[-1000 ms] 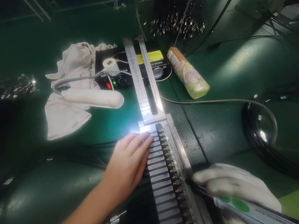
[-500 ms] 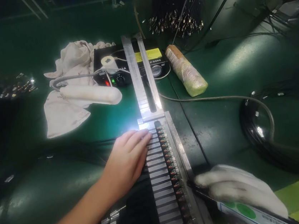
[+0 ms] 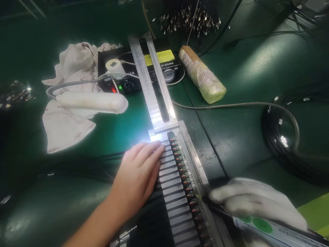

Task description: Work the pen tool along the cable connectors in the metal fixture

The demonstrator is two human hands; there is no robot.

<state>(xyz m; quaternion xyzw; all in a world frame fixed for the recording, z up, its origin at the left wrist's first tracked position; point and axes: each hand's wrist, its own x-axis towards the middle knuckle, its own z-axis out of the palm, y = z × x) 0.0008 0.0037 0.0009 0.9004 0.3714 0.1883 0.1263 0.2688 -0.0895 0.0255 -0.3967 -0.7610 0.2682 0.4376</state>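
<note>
On the green table (image 3: 243,138), a long metal fixture with ribbed slats (image 3: 175,193) carries a row of small red-tipped connectors (image 3: 185,176). Flat upon the slats near its far end lies the bare left hand (image 3: 137,174), fingers loosely spread and holding nothing. The white-gloved right hand (image 3: 253,204) has its grip closed around a dark pen-like tool (image 3: 222,212), its tip seemingly touching the connector row (glare hides detail). Farther off lies a crumpled white cloth (image 3: 71,90).

The black control box (image 3: 146,72) at twelve o'clock carries a yellow label, and just below it white letters read "ZI DONG". At its left edge a white strip ends in "2A". Other print is too blurred to read.
</note>
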